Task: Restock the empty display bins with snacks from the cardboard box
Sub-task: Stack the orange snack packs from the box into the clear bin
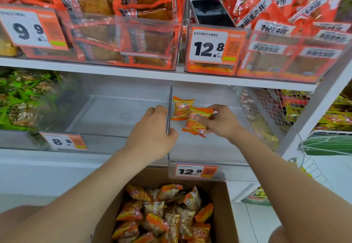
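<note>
Both hands up: L hand grips bin divider, R hand at 3 o'clock pinches snack packs; box at 6 o'clock.

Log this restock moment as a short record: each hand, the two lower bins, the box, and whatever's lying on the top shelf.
Left hand: grips the clear divider between the lower bins
Right hand: holds orange snack packets over the right bin
Left bin: no packets visible
Right bin: price tag reads 12.8; packets only at the hand
Cardboard box: below the shelf, many orange packets inside
Top shelf: phone lying among red packets
</note>
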`<state>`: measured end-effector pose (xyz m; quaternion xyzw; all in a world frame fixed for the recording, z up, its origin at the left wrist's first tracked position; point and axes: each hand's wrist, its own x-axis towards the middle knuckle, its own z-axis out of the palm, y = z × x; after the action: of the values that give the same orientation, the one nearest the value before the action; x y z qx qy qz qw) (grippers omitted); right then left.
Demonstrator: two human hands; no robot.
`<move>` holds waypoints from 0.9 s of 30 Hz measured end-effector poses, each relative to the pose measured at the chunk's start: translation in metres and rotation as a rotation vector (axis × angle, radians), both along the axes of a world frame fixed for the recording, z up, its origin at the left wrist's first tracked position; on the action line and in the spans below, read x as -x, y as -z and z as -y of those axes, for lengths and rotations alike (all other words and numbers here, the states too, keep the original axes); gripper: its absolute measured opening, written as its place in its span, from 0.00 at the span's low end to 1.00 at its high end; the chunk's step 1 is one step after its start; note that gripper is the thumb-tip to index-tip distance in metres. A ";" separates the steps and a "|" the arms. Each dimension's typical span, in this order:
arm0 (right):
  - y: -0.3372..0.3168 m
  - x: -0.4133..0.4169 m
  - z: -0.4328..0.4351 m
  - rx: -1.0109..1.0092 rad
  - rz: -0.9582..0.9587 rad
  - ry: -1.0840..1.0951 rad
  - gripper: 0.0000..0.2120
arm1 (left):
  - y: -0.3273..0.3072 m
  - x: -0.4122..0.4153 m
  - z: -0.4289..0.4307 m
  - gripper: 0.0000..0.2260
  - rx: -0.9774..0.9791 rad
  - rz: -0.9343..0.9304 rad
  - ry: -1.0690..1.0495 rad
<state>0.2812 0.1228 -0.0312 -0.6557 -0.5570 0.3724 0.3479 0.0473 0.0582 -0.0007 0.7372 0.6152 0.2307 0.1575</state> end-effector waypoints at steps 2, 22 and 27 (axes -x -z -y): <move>0.010 0.008 -0.010 -0.004 0.135 -0.055 0.27 | -0.001 -0.002 0.002 0.18 -0.012 -0.031 0.003; 0.009 0.030 -0.010 -0.061 0.491 -0.026 0.17 | -0.012 0.016 0.042 0.15 -0.139 -0.058 0.074; -0.044 0.039 0.089 -0.417 0.398 -0.190 0.04 | -0.012 0.029 0.079 0.07 -0.066 -0.115 0.107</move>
<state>0.2426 0.0335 0.0132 -0.5752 -0.7376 0.1454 0.3225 0.0178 -0.0205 0.0112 0.7859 0.5749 0.1993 0.1099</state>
